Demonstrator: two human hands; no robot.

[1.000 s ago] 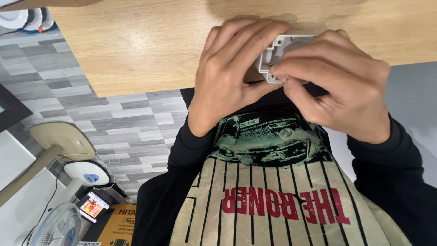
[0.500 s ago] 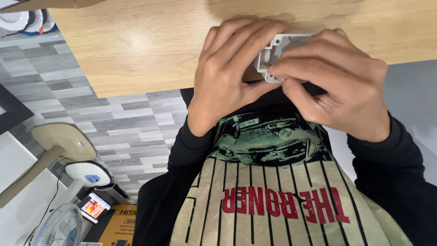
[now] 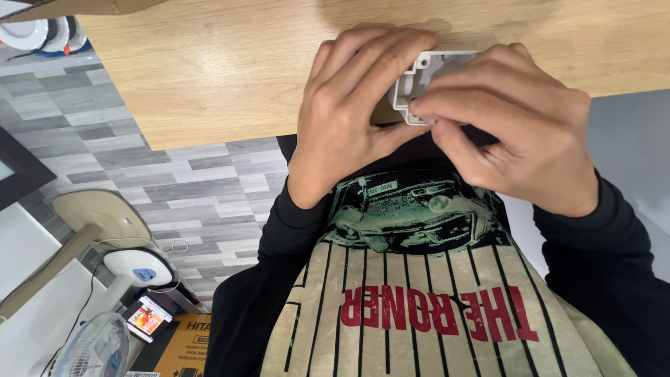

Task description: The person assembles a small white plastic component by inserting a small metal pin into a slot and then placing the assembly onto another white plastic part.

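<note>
Far left, low on the floor, a white fan stands beside a beige fan base, with a small lit phone screen next to a yellow cardboard box. Up in the top left corner, white round fittings sit stacked over the grey patterned floor. Moving across, the wooden table fills the top of the view, its near edge running just above the person's lap.

Now the left hand: fingers curled and closed around the left side of a small white plastic housing, thumb tucked under its lower edge, so it grips firmly. The housing sits at the table's near edge, between both hands, its open rimmed side and a corner screw hole showing, the rest covered by fingers.

On to the right hand: it lies over the housing from the right, fingers bent, fingertip and thumb pinched together at the lower front corner of the housing. Whether anything small sits in that pinch, I cannot tell.

Below, the striped cream shirt with black sleeves fills the bottom.
</note>
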